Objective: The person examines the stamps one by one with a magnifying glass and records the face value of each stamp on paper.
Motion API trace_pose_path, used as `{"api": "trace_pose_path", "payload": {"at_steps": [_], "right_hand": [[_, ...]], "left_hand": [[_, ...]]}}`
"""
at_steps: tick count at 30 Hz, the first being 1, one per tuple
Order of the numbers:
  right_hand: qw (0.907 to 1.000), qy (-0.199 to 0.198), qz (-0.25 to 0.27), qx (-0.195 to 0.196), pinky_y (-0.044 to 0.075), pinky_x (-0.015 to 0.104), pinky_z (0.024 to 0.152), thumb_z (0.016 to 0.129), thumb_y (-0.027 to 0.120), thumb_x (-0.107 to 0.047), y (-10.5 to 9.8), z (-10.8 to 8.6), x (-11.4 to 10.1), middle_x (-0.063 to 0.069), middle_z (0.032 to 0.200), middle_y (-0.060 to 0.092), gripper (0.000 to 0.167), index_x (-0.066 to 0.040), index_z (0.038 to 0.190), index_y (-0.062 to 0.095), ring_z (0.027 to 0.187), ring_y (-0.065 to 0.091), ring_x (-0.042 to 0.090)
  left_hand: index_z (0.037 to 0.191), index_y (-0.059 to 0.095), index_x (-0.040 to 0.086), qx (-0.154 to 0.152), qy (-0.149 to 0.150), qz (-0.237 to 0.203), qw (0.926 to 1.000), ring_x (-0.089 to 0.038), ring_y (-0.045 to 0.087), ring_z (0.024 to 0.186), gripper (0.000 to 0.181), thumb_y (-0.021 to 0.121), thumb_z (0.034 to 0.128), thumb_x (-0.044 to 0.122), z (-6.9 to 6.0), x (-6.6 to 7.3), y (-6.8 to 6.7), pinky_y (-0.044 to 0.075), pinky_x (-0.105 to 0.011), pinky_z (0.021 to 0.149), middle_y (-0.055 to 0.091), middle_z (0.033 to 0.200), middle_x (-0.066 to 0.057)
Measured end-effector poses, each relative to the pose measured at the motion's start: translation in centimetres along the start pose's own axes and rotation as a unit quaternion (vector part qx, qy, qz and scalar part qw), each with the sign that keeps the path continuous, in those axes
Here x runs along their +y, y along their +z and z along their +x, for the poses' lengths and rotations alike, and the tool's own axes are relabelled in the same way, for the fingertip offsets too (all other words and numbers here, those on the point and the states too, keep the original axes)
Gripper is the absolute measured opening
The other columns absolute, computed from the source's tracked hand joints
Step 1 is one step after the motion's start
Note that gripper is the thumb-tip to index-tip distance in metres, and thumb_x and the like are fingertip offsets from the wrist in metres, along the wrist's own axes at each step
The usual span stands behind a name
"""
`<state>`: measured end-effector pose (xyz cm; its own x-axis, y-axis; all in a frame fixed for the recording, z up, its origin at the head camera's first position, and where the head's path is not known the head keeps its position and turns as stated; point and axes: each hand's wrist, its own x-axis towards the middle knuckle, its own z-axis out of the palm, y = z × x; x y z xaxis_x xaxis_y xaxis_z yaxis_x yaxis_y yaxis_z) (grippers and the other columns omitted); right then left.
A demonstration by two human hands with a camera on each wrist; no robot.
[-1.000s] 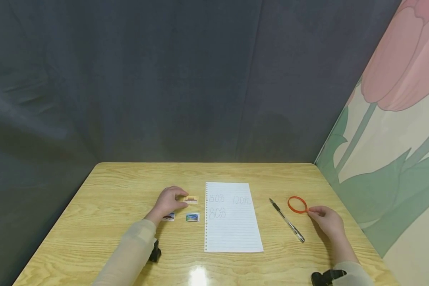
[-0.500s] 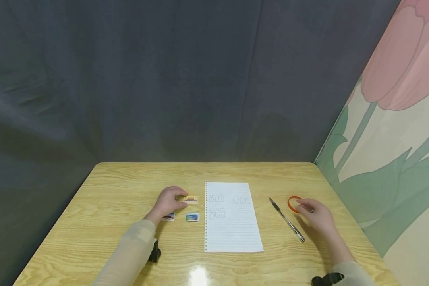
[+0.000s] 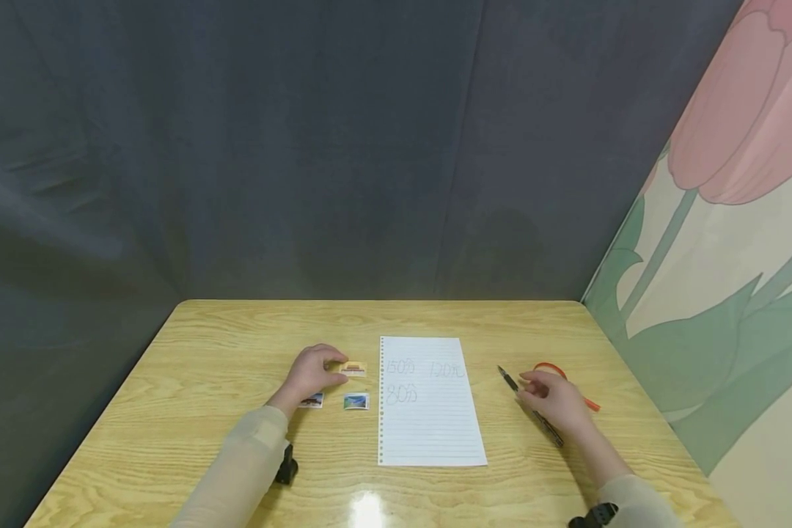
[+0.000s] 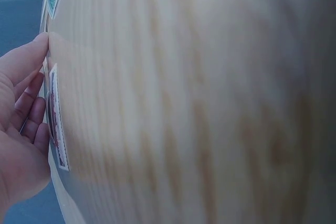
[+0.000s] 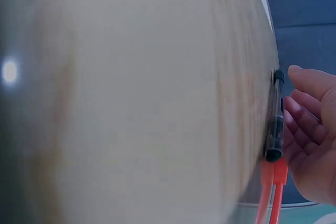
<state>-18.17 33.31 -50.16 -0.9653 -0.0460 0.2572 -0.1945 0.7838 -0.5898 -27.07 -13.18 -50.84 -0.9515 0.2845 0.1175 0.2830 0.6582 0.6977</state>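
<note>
My left hand point(image 3: 313, 370) rests on the table, thumb and forefinger touching the left corners of a yellow postage stamp point(image 3: 353, 369). A blue-green stamp point(image 3: 356, 401) lies just below, and another stamp point(image 3: 312, 400) is partly covered by my left wrist; its edge point(image 4: 59, 124) shows near the loosely curled fingers in the left wrist view. My right hand point(image 3: 556, 400) hovers over a black-and-clear pen point(image 3: 550, 427), fingers parted beside it. Behind that hand lies a red ring with a handle point(image 3: 592, 405), looking like a magnifying glass, its middle hidden.
A lined, hole-punched sheet of paper point(image 3: 432, 433) with handwritten figures lies between the hands. The wooden table point(image 3: 237, 323) ends at a dark curtain point(image 3: 336, 183) behind, and a wall with painted tulips point(image 3: 719, 330) stands at the right.
My right hand has let go of the red magnifier-like thing and moved left, over the pen. The left hand and the stamps have stayed put.
</note>
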Motion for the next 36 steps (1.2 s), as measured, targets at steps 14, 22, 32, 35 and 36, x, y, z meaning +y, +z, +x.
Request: {"api": "trace_pose_path", "payload": {"at_steps": [14,22,32,35,36], "right_hand": [[0.9991,0.011,-0.042,-0.001,0.050,0.032,0.067,0.082,0.080,-0.012,1.4,0.8,-0.4,-0.004,0.079,0.064,0.026,0.000,0.105,0.074,0.074,0.056,0.013],[0.9981,0.008,-0.060,0.003,0.047,0.031,0.063,0.081,0.079,-0.010,1.6,0.7,-0.9,-0.005,0.075,0.060,0.021,-0.002,0.100,0.076,0.070,0.053,0.013],[0.9994,0.023,-0.024,0.009,0.051,0.033,0.067,0.083,0.076,-0.005,1.8,0.6,-0.4,-0.002,0.078,0.065,0.014,-0.003,0.097,0.075,0.074,0.058,0.015],[0.9994,0.034,0.009,0.003,0.052,0.030,0.068,0.085,0.076,-0.006,1.7,0.6,-0.5,-0.001,0.083,0.068,0.016,-0.002,0.100,0.074,0.077,0.060,0.015],[0.9989,0.039,0.024,0.000,0.052,0.028,0.067,0.086,0.076,-0.006,1.6,0.6,-0.6,0.000,0.084,0.069,0.017,-0.002,0.102,0.074,0.077,0.061,0.015]], "left_hand": [[0.111,0.075,0.012,-0.005,-0.002,-0.002,1.0000,-0.027,0.060,0.110,0.033,0.084,0.0796,0.016,0.1,0.0,0.0,0.051,-0.044,0.096,0.067,0.114,-0.002],[0.111,0.075,0.011,0.000,0.003,0.002,1.0000,-0.028,0.059,0.112,0.033,0.084,0.0796,0.015,0.0,0.1,-0.1,0.049,-0.045,0.099,0.067,0.114,-0.004],[0.110,0.075,0.012,0.001,0.001,-0.001,1.0000,-0.027,0.060,0.110,0.032,0.085,0.0793,0.015,0.1,-0.1,0.0,0.051,-0.044,0.095,0.067,0.113,-0.002],[0.110,0.075,0.012,0.000,0.002,-0.004,1.0000,-0.025,0.061,0.108,0.032,0.085,0.0794,0.015,0.0,-0.1,0.0,0.052,-0.043,0.093,0.067,0.112,-0.001],[0.110,0.075,0.012,0.000,0.003,-0.004,1.0000,-0.025,0.061,0.107,0.033,0.085,0.0794,0.015,0.0,-0.1,0.0,0.052,-0.043,0.092,0.067,0.112,-0.001]]}}
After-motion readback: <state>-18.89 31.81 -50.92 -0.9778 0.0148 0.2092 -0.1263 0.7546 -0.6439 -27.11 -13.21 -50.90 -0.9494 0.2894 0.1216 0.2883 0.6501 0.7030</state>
